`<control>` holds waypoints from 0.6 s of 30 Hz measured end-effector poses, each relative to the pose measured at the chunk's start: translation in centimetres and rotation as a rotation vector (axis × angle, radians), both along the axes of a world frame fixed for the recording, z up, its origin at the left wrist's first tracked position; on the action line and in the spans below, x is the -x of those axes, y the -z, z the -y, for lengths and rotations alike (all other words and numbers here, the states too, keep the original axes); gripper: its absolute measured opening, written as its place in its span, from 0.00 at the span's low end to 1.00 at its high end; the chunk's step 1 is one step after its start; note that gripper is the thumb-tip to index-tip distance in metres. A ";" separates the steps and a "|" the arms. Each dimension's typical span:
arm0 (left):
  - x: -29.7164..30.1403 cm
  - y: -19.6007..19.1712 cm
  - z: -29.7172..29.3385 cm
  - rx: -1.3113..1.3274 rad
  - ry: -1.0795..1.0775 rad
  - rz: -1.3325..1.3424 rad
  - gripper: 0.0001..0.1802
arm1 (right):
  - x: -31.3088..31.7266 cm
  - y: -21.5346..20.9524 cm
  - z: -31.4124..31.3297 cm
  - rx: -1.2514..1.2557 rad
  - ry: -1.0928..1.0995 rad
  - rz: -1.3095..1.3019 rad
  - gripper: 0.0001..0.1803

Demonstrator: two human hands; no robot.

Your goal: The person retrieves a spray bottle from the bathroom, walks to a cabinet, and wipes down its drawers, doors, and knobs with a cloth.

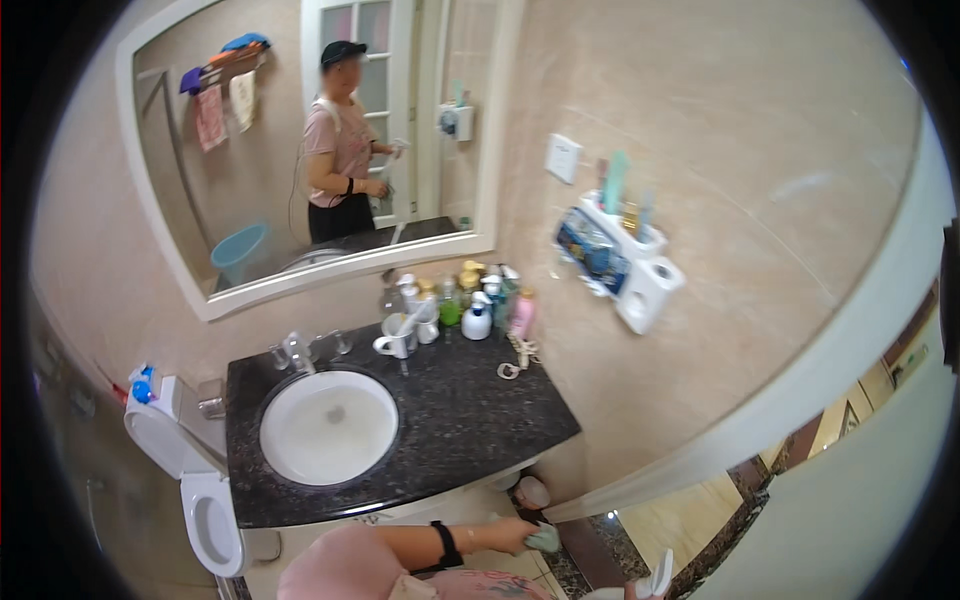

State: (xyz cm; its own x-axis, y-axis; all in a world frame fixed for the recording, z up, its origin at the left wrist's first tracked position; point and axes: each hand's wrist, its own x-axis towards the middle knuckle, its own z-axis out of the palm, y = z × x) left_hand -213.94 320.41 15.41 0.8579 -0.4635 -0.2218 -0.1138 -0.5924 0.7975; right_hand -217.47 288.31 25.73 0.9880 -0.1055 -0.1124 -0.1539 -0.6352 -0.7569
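Observation:
My left hand [515, 535], with a black band on its wrist, reaches across the lower middle, its fingers closed on a crumpled grey-green cloth [543, 539]. At the bottom edge, my right hand [638, 591] is partly cut off. It grips a white thing with a narrow, handle-like end [661, 573], whose kind I cannot make out. Both hands are apart from the dark stone countertop [480, 430]. The mirror [270, 190] also shows both hands in front of my body, one with the cloth and one at the white thing.
A white basin [330, 430] with a tap [298, 352] is set in the counter. Several pump bottles [476, 318] and a white mug [395, 337] stand along its back. Left is a toilet [213, 525]. A wall holder [645, 290] hangs right, above a doorway with a stone sill [590, 550].

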 end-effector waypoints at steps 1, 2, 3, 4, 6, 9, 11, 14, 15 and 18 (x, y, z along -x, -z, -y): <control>-1.6 0.4 3.6 0.055 0.093 0.037 0.21 | 0.9 1.2 2.7 -0.076 -0.046 0.238 0.41; -3.1 -0.8 7.2 0.104 0.173 0.029 0.20 | 1.6 2.1 5.6 -0.137 -0.084 0.471 0.40; -4.2 -2.2 10.8 0.152 0.238 0.021 0.20 | 2.4 0.8 6.7 -0.278 0.019 0.429 0.39; -5.2 -0.8 15.2 0.164 0.286 0.071 0.19 | 2.8 -0.8 8.0 -0.277 0.031 0.427 0.39; -7.0 0.3 22.8 0.178 0.334 0.106 0.18 | 3.0 -3.3 10.7 -0.258 0.269 0.332 0.38; -8.9 -0.7 33.1 0.270 0.488 0.064 0.15 | 3.1 2.5 20.7 0.098 0.303 0.458 0.36; -9.8 -2.0 38.2 0.313 0.643 0.120 0.13 | 2.9 5.6 25.7 -0.264 0.438 0.417 0.33; -12.2 -4.9 43.6 0.175 0.766 0.135 0.15 | -0.2 6.8 30.8 -0.197 0.471 0.377 0.33; -13.3 -4.7 45.1 0.173 0.761 0.138 0.15 | -1.6 7.1 32.5 -0.162 0.480 0.360 0.33; -17.5 -3.7 48.5 0.215 0.639 0.150 0.13 | -6.6 7.7 36.8 -0.096 0.506 0.336 0.33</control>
State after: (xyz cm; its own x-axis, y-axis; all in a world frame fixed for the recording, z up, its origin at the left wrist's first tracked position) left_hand -196.42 271.88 19.12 0.4164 -0.9086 0.0316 -0.5065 -0.2030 0.8380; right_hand -210.91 251.55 18.05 0.8010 -0.5759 0.1638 -0.1621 -0.4719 -0.8667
